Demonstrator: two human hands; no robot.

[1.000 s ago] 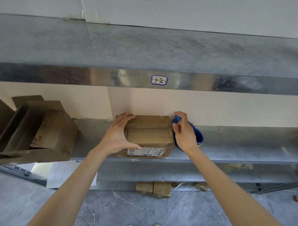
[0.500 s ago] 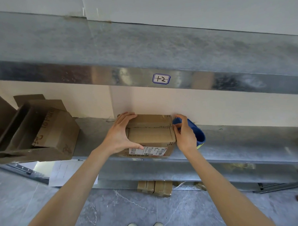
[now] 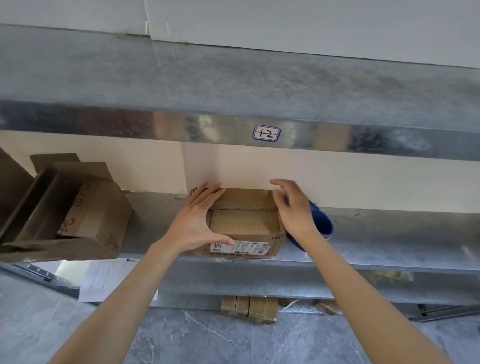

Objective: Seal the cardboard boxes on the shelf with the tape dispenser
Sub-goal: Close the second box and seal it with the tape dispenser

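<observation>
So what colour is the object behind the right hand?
The tape dispenser is blue; head view.

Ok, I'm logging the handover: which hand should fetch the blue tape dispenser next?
The right hand: it hovers open right beside the tape dispenser, which lies right of the box. The left hand rests on the box's left side, steadying it.

I see a grey metal shelf (image 3: 395, 243) carrying three things: a small cardboard box (image 3: 245, 226) at its near edge, a blue tape dispenser (image 3: 323, 226) just beside it on the right, and an open box (image 3: 94, 216) tipped over at far left
</observation>
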